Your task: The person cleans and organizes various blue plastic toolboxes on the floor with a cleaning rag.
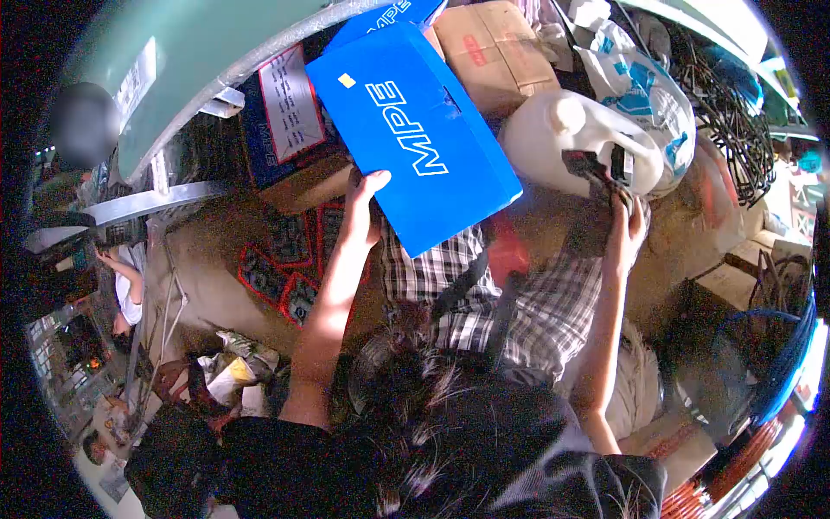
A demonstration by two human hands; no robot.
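Observation:
My left hand (364, 206) grips the near left edge of a flat blue cardboard box (415, 143) with white "MPE" lettering. The thumb lies on top and the fingers go underneath. The box is tilted in front of my checked trousers. My right hand (628, 223) is raised beside a white plastic jug (553, 143), its fingers closed around a dark thing (596, 166) that I cannot make out. That dark thing overlaps the jug's handle side in this view.
Behind the blue box stand a brown carton (493, 52) and another blue box (367, 26). Red-edged dark packs (303, 297) lie on the floor at left. A plastic bag (644, 95) and black wire bundles (735, 130) crowd the right. Other people (130, 281) appear at far left.

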